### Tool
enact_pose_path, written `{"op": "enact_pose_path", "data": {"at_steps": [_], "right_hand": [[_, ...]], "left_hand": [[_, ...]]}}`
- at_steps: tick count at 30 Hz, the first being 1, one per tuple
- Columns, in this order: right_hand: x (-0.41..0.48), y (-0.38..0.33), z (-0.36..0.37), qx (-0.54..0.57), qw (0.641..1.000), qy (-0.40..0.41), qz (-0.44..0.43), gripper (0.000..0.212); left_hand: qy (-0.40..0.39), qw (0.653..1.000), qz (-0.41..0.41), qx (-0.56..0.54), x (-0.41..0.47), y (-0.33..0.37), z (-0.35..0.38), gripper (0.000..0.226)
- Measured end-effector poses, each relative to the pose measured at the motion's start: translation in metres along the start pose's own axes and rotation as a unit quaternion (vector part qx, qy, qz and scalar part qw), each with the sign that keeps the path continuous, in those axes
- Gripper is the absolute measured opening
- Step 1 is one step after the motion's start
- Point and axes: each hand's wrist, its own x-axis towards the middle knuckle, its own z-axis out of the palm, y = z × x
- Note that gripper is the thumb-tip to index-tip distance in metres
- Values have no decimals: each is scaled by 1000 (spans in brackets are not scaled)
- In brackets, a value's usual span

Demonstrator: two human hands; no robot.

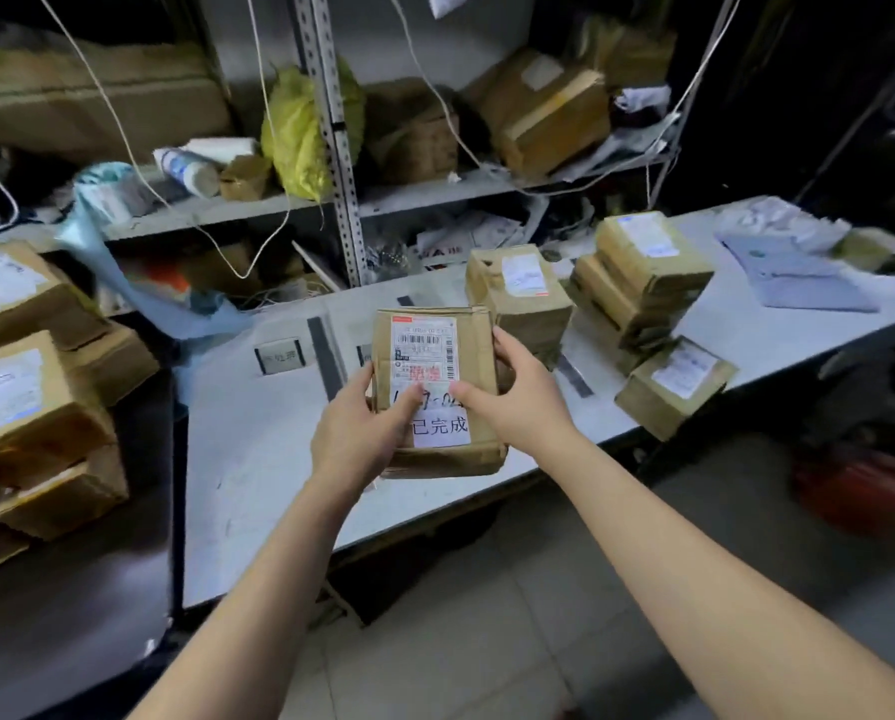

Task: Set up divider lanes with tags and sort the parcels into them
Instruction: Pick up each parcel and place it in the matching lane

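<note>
I hold a brown cardboard parcel (474, 356) with a white shipping label and a white paper slip above the white table (258, 449). My left hand (362, 433) grips its lower left corner, thumb on the slip. My right hand (513, 392) grips its right side, thumb across the label. On the table behind it lie a dark divider strip (326, 350) and a small tag (279, 356); a second strip (572, 374) lies to the right. More parcels stand behind: one (518, 293), a stack (643, 272) and a single one (674, 387) near the front edge.
Stacked boxes (30, 387) fill the left side. A metal shelf (341, 148) behind the table holds boxes, a yellow bag (295, 132) and hanging cords. Grey mailer bags (793, 272) lie at the table's far right. A tiled floor lies below.
</note>
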Motion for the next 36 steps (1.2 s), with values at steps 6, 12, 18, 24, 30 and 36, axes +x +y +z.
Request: {"op": "enact_pose_path", "data": {"at_steps": [6,12,18,24,30,36], "right_hand": [[28,64,-101,-1,1000,8,13,99],[61,117,-157,0,998,-36,44,87],[107,169,-159,-20,993,-79,81,85],[155,211,-131,-33,984,-132,118,83],[188,242,-104,-53,973,-172,146,85],[195,246,-105,-85,971,-185,128,78]], "left_hand": [[-1,1000,-9,1,-2,68,109,45],[-39,998,-39,11,5,86,192,54],[-66,994,-77,28,38,69,250,49],[-60,991,-107,53,75,35,288,44],[-42,986,-138,84,95,16,306,47],[-32,976,-169,137,102,10,316,53]]}}
